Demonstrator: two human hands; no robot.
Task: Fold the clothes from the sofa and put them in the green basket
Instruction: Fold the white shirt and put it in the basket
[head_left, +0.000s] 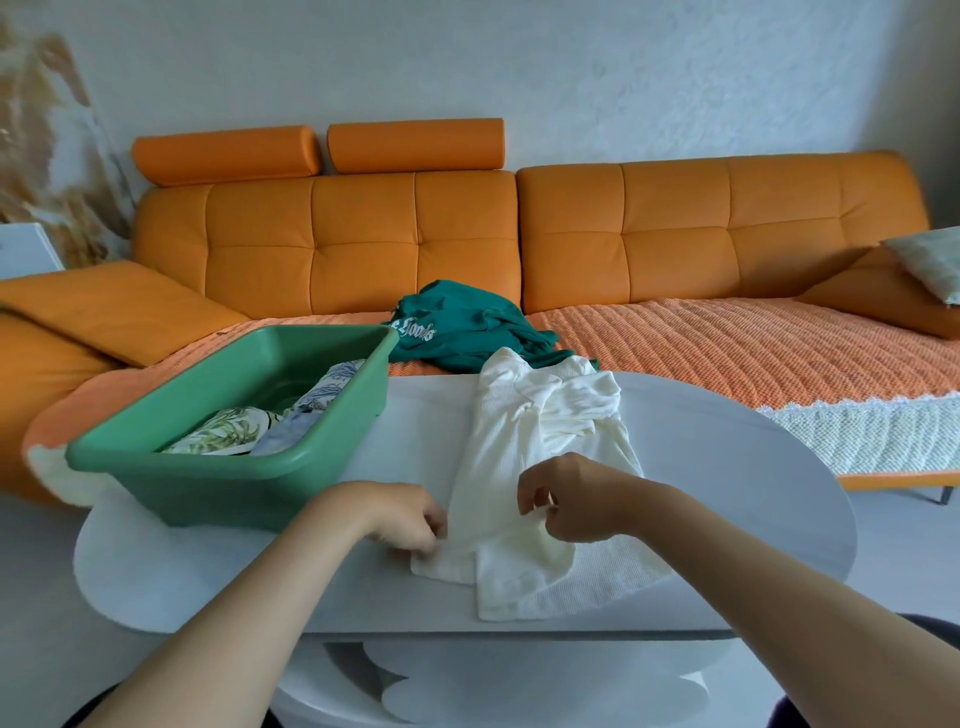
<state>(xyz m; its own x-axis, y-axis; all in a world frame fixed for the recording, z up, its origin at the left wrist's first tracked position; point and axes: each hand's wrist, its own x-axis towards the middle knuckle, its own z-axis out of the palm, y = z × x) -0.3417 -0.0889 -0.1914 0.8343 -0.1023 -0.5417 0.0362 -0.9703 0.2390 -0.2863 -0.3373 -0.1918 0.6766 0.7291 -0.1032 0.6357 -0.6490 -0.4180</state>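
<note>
White top (519, 441) lay rumpled on table (727, 467), right of basket (208, 493). Left hand (410, 519) pinched near-left hem; right hand (571, 499) pinched fabric beside it. Judged: hem needed pulling taut, far sleeves flattening, before fold.

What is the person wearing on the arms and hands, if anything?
Nothing that is visible. Both forearms are bare down to the frame edge, with no sleeves. The left hand and the right hand show no gloves, rings, watch or bracelet.
</note>
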